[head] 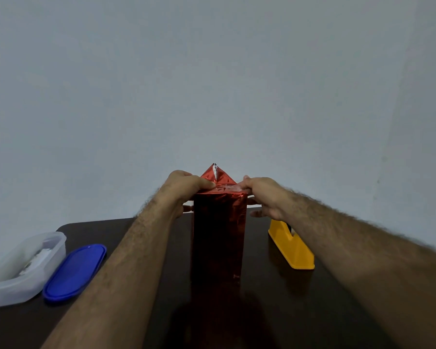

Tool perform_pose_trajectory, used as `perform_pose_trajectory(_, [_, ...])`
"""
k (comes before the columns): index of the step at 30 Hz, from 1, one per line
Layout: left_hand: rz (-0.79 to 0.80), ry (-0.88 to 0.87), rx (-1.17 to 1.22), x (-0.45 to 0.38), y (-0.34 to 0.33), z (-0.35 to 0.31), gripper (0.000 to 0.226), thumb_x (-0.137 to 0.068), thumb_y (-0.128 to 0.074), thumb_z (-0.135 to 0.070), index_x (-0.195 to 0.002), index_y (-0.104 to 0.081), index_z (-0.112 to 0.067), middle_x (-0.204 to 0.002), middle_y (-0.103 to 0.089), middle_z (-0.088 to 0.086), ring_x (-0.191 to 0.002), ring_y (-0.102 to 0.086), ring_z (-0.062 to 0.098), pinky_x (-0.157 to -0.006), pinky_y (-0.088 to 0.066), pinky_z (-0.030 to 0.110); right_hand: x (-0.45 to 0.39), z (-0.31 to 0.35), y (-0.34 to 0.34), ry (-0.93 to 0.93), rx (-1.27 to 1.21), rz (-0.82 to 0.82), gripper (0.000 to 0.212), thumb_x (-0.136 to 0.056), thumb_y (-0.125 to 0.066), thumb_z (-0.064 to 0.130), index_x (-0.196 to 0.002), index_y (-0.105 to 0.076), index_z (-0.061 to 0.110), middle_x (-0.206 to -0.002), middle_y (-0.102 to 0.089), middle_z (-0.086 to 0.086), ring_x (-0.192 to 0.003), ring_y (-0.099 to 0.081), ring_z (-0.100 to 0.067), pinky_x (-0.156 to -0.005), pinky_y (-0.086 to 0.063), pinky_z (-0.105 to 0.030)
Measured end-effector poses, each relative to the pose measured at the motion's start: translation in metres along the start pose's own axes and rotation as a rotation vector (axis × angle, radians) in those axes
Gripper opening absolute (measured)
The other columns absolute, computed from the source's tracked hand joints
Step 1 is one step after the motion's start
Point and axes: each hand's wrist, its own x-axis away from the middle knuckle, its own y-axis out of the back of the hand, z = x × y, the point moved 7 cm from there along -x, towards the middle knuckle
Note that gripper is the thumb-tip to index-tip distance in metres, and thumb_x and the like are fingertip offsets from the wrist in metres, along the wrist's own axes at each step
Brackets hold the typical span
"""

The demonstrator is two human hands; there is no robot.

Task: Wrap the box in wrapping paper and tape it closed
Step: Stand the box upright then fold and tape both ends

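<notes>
A tall box (218, 235) covered in shiny red wrapping paper stands upright in the middle of the dark table (300, 311). At its top a triangular paper flap (215, 175) points up, silver on its inner side. My left hand (184, 188) presses on the top left edge of the box, thumb on the folded paper, fingers down the left side. My right hand (264, 195) holds the top right edge the same way, with fingers spread beside the box. A yellow tape dispenser (291, 246) stands to the right of the box, under my right wrist.
A clear plastic container (23, 268) with white contents sits at the table's left edge. Its blue oval lid (74, 272) lies beside it. A plain grey wall rises behind the table's far edge.
</notes>
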Motion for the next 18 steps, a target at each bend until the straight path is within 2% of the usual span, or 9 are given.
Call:
perform_pose_trajectory(3, [0.015, 0.017, 0.012, -0.004, 0.004, 0.003, 0.033, -0.084, -0.088, -0.025, -0.105, -0.070, -0.008, -0.096, -0.077, 0.006, -0.086, -0.073, 0.020, -0.077, -0.061, 0.038, 0.003, -0.008, 0.009, 0.049, 0.010, -0.056, 0.041, -0.110, -0.046, 0.041, -0.109, -0.079, 0.017, -0.094, -0.078, 0.006, -0.088, -0.069, -0.015, -0.085, -0.047, -0.042])
perform_pose_trajectory(7, [0.002, 0.013, 0.013, -0.007, 0.006, 0.004, 0.041, -0.086, -0.087, -0.034, -0.115, -0.067, -0.013, -0.108, -0.076, 0.007, -0.100, -0.073, 0.023, -0.094, -0.060, 0.050, 0.012, -0.018, 0.025, 0.090, 0.084, -0.094, 0.039, -0.111, -0.046, 0.045, -0.113, -0.076, 0.019, -0.108, -0.079, 0.003, -0.100, -0.073, -0.019, -0.093, -0.055, -0.044])
perform_pose_trajectory(9, [-0.002, 0.004, 0.003, -0.007, 0.007, 0.002, 0.043, -0.086, -0.087, -0.036, -0.116, -0.064, -0.016, -0.113, -0.074, 0.006, -0.104, -0.071, 0.023, -0.098, -0.058, 0.053, 0.016, -0.021, 0.035, 0.137, 0.117, -0.117, 0.037, -0.111, -0.049, 0.041, -0.115, -0.075, 0.016, -0.111, -0.078, 0.000, -0.102, -0.072, -0.018, -0.087, -0.058, -0.035])
perform_pose_trajectory(11, [-0.022, -0.021, -0.023, -0.007, 0.007, -0.002, 0.049, -0.086, -0.086, -0.039, -0.123, -0.061, -0.017, -0.120, -0.070, 0.006, -0.107, -0.069, 0.023, -0.097, -0.057, 0.050, 0.022, -0.026, 0.047, 0.204, 0.161, -0.164, 0.028, -0.110, -0.055, 0.030, -0.116, -0.076, 0.012, -0.117, -0.076, -0.003, -0.106, -0.070, -0.015, -0.085, -0.057, -0.027])
perform_pose_trajectory(14, [-0.138, -0.189, -0.099, 0.003, 0.009, -0.023, 0.062, -0.088, -0.084, -0.037, -0.138, -0.054, -0.018, -0.118, -0.067, 0.002, -0.107, -0.067, 0.018, -0.086, -0.054, 0.034, 0.036, -0.035, 0.067, 0.310, 0.246, -0.249, 0.013, -0.104, -0.065, 0.023, -0.106, -0.077, 0.021, -0.115, -0.074, 0.007, -0.110, -0.068, -0.009, -0.093, -0.056, -0.025])
perform_pose_trajectory(16, [-0.214, -0.343, -0.208, 0.012, 0.008, -0.041, 0.066, -0.087, -0.083, -0.042, -0.142, -0.052, -0.022, -0.110, -0.068, -0.004, -0.108, -0.068, 0.018, -0.094, -0.057, 0.038, 0.047, -0.035, 0.072, 0.375, 0.189, -0.248, 0.013, -0.099, -0.074, 0.029, -0.111, -0.078, 0.024, -0.111, -0.075, 0.011, -0.107, -0.069, -0.006, -0.094, -0.057, -0.025])
perform_pose_trajectory(18, [-0.208, -0.443, -0.333, 0.022, 0.003, -0.053, 0.076, -0.079, -0.085, -0.054, -0.142, -0.051, -0.028, -0.111, -0.067, -0.008, -0.109, -0.067, 0.019, -0.096, -0.058, 0.044, 0.056, -0.027, 0.067, 0.471, 0.147, -0.211, 0.030, -0.091, -0.083, 0.036, -0.120, -0.077, 0.030, -0.118, -0.075, 0.014, -0.109, -0.070, -0.005, -0.096, -0.059, -0.027])
